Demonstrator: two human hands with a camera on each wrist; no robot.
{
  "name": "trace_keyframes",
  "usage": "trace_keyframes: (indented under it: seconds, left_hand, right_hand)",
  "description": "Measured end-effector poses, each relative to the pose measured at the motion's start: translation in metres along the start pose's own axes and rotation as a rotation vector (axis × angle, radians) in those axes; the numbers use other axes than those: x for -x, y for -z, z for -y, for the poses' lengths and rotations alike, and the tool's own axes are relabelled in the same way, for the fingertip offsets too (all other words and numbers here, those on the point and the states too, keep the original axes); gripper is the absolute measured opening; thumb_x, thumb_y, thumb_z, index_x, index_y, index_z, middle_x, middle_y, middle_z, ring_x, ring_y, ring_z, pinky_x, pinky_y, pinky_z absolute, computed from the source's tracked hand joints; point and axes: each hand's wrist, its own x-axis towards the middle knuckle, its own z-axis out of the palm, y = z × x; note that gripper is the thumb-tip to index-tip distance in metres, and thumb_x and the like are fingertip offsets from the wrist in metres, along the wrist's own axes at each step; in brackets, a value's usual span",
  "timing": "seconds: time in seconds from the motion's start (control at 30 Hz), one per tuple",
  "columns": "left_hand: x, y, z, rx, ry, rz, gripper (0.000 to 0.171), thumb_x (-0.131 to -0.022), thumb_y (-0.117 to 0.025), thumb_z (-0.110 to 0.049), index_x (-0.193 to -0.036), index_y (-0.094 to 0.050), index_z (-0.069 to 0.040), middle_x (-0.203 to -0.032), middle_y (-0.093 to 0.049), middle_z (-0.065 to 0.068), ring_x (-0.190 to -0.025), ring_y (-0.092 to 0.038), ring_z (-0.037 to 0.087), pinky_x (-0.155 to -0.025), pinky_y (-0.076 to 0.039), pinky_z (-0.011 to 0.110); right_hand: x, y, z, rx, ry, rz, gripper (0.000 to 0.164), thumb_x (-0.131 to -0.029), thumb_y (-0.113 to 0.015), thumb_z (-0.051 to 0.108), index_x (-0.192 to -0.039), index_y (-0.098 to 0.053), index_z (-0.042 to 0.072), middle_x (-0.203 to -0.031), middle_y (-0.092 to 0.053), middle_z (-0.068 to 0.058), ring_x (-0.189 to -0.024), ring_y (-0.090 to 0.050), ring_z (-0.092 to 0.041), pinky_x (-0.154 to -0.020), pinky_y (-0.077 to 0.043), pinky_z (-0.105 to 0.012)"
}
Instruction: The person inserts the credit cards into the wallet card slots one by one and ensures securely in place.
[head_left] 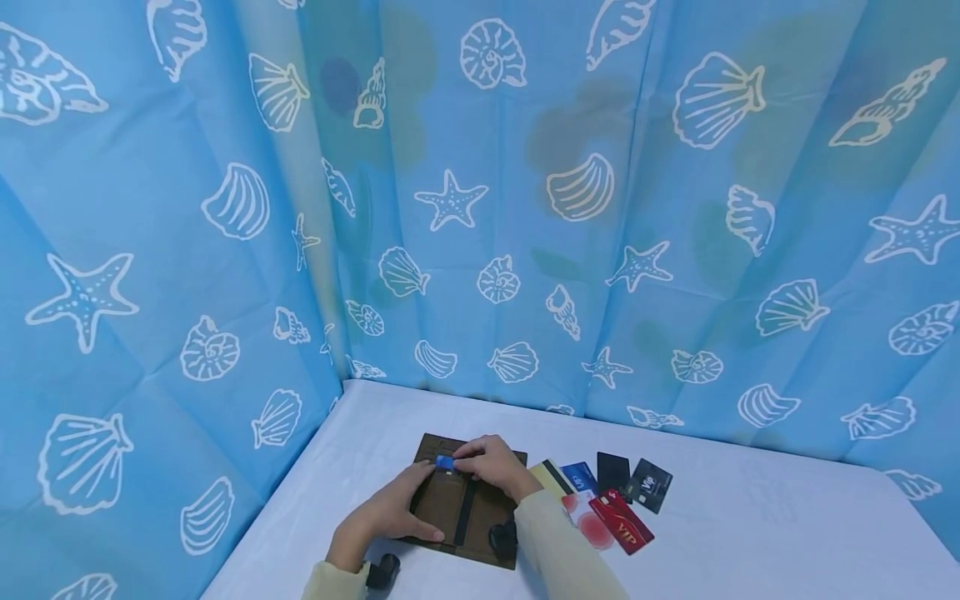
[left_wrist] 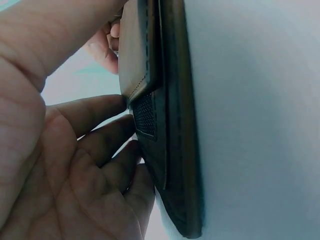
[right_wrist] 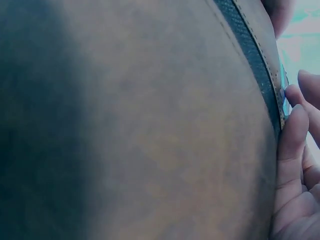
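Observation:
A brown leather wallet (head_left: 435, 504) lies spread flat on the white table, a dark band running down its middle. At a slot in its upper left part sits a small blue card (head_left: 445, 462), partly showing. My right hand (head_left: 495, 462) reaches over from the right and pinches the card at its right edge; in the right wrist view only a thin sliver of the card shows by the fingertips. Along the wallet's left side rests my left hand (head_left: 393, 504), thumb on the lower part and fingers near the card. The left wrist view has its extended fingers (left_wrist: 107, 135) touching the wallet's edge.
Right of the wallet, several cards lie in a loose, overlapping group: a red VIP card (head_left: 622, 522), a black Vip card (head_left: 649, 485), a plain black one (head_left: 613, 473), a blue one (head_left: 579, 477) and others. A blue seashell curtain (head_left: 465, 275) stands behind the table.

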Motion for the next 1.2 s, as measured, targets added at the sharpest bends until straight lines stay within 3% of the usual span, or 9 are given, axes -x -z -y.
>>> trace_keyframes:
  seconds: [0.57,0.87,1.2]
  left_hand:
    - [-0.0004,-0.0011,0.0000,-0.005,-0.001,-0.001,0.105,-0.070,-0.090,-0.038,-0.150,-0.033,0.001,-0.156,-0.030,0.027,-0.144,-0.031,0.045,-0.115,-0.032,0.063]
    - [-0.0009,-0.0006,-0.0010,-0.018,0.015,-0.001,0.106,-0.070,-0.090,-0.038,-0.150,-0.032,0.001,-0.157,-0.029,0.026,-0.144,-0.031,0.044,-0.114,-0.032,0.064]
    - [-0.0016,-0.0012,0.0005,-0.018,0.005,0.001,0.106,-0.070,-0.090,-0.038,-0.150,-0.033,0.000,-0.157,-0.029,0.026,-0.144,-0.031,0.044,-0.114,-0.032,0.063]
  right_hand:
    - [0.0014,0.0016,0.0031,0.051,-0.005,0.010,0.012,-0.086,-0.076,0.015,-0.098,-0.078,0.011,-0.103,-0.063,-0.005,-0.086,-0.056,-0.018,-0.075,-0.055,-0.033]
    - [0.0018,0.0012,0.0050,0.088,-0.013,0.015,0.013,-0.084,-0.078,0.018,-0.096,-0.079,0.015,-0.105,-0.062,-0.003,-0.094,-0.053,-0.019,-0.084,-0.051,-0.042]
    - [0.0033,0.0006,0.0051,0.103,-0.008,0.010,0.014,-0.083,-0.079,0.017,-0.096,-0.078,0.013,-0.104,-0.062,-0.003,-0.093,-0.053,-0.019,-0.082,-0.050,-0.040]
